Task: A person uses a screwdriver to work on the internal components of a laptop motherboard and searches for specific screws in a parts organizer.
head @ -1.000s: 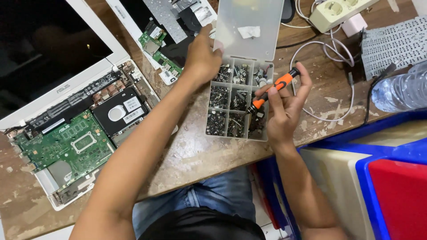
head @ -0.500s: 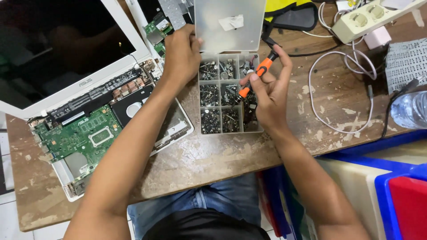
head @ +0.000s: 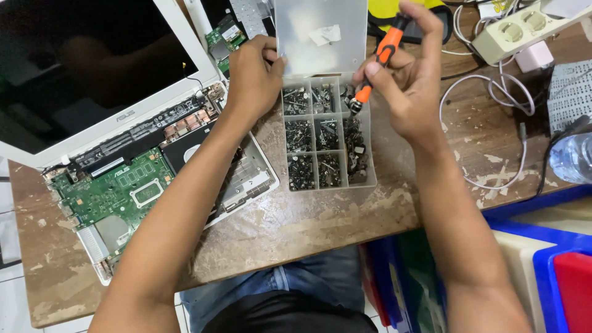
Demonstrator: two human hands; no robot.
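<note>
The laptop (head: 142,179) lies opened, its green board bared; reassembly or further stripping appears unfinished, judging by the exposed interior. The parts box (head: 327,139) stands open on the wooden table (head: 320,222), its compartments full of screws. The left hand (head: 253,77) rests on the box's left edge, fingers curled against the lid. The right hand (head: 410,80) pinches an orange screwdriver (head: 377,61) between thumb and fingers. Its long axis runs diagonally, tip pointing down-left into the top right compartment.

water bottle (head: 572,157) cut off, compartment screws (head: 327,132) indistinct
</note>
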